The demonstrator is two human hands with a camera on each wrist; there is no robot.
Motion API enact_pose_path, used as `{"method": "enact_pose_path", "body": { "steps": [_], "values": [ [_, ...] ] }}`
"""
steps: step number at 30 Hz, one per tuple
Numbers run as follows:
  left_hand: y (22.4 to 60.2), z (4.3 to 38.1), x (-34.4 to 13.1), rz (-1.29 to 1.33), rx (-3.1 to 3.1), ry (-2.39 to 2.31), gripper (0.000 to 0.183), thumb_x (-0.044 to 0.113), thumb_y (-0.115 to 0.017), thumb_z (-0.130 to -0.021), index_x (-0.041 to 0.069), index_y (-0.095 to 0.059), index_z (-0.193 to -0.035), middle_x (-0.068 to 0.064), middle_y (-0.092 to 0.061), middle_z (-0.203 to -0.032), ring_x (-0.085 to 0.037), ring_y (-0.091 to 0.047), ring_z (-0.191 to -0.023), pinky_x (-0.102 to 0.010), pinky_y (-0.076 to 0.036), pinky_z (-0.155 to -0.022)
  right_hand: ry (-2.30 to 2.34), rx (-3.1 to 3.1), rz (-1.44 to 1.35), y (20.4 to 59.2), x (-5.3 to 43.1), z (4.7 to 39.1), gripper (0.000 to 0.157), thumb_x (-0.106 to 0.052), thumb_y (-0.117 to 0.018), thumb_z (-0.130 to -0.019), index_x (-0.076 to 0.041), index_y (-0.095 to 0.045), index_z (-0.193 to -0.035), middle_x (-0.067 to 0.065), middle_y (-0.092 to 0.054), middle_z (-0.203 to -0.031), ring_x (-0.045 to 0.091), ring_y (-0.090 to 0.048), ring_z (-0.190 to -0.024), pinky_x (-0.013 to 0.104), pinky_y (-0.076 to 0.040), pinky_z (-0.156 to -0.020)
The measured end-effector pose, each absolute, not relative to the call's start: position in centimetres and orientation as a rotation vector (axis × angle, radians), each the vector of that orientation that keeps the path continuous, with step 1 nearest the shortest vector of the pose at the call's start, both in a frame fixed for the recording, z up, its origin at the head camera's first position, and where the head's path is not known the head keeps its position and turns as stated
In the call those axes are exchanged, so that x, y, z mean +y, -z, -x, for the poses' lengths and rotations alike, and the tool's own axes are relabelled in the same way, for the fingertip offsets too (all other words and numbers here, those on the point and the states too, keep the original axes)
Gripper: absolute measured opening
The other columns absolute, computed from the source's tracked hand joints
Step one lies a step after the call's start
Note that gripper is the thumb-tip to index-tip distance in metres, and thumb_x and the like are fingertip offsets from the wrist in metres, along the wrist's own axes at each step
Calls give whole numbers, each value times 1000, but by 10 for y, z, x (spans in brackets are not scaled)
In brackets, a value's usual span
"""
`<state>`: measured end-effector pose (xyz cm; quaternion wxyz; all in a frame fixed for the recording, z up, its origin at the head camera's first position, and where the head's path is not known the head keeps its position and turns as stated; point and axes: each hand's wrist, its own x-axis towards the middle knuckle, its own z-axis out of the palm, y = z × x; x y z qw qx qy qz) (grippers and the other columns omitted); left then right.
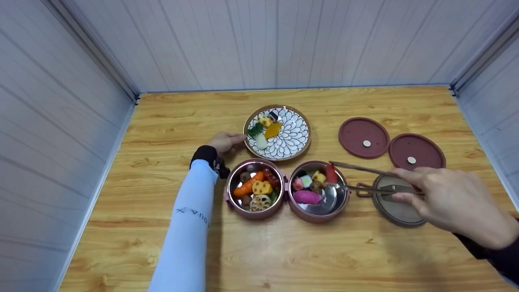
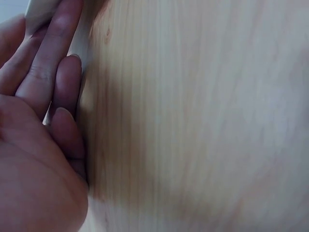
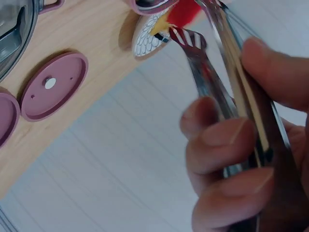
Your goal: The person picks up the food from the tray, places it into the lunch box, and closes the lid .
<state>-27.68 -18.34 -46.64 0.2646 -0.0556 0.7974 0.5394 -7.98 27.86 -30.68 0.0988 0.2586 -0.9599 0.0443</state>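
Observation:
At the left edge of the patterned plate, my left hand pinches the rim, thumb above and fingers beneath. On that plate lie a yellow piece, a green leafy piece, a pale piece and a few other food pieces. My right hand grips metal tongs, whose tips reach into the right pink bowl. A red piece sits between the tips; whether they squeeze it I cannot tell. A magenta piece and several other pieces lie in this bowl.
Joined to it on the left is another pink bowl, holding a carrot, a lotus root slice and more. Two dark red lids lie at the right. Below my right hand is a round grey lid with a handle.

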Motion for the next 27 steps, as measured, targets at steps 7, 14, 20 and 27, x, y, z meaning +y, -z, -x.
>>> {"method": "enact_pose_path", "body": {
  "steps": [7, 14, 20, 27],
  "values": [
    [469, 278, -185, 143, 2227, -1393, 50, 40, -61, -98, 11, -59, -139, -4, -61, -113, -15, -50, -95, -24, -39, -81, -27, -2872, -794, 301, 259, 76, 43, -34, -87, -71, -13, -76, -107, -2, -65, -73, 20, -56, -51, 33, -31, -35],
    [469, 278, -184, 106, 2231, -1406, 47, 38, -61, -99, 10, -61, -136, -6, -65, -114, -17, -54, -102, -26, -40, -89, 61, -2956, -794, 298, 237, 79, 27, -30, -83, -73, -12, -74, -90, -6, -51, -55, 16, -45, -43, 33, -28, -33],
    [468, 278, -183, 121, 2190, -1437, 45, 37, -60, -99, 9, -63, -134, -7, -67, -116, -19, -56, -107, -29, -40, -94, 107, -3031, -769, 296, 223, 82, 27, -25, -80, -74, -17, -55, -66, -5, -43, -52, 21, -47, -44, 43, -33, -37],
    [467, 276, -183, 134, 2209, -1439, 45, 37, -61, -98, 10, -63, -134, -4, -66, -108, -17, -54, -99, -28, -40, -89, 140, -3066, -772, 291, 218, 80, 30, -29, -84, -73, -16, -57, -70, -4, -48, -56, 22, -49, -45, 43, -35, -38]
  ]
}}
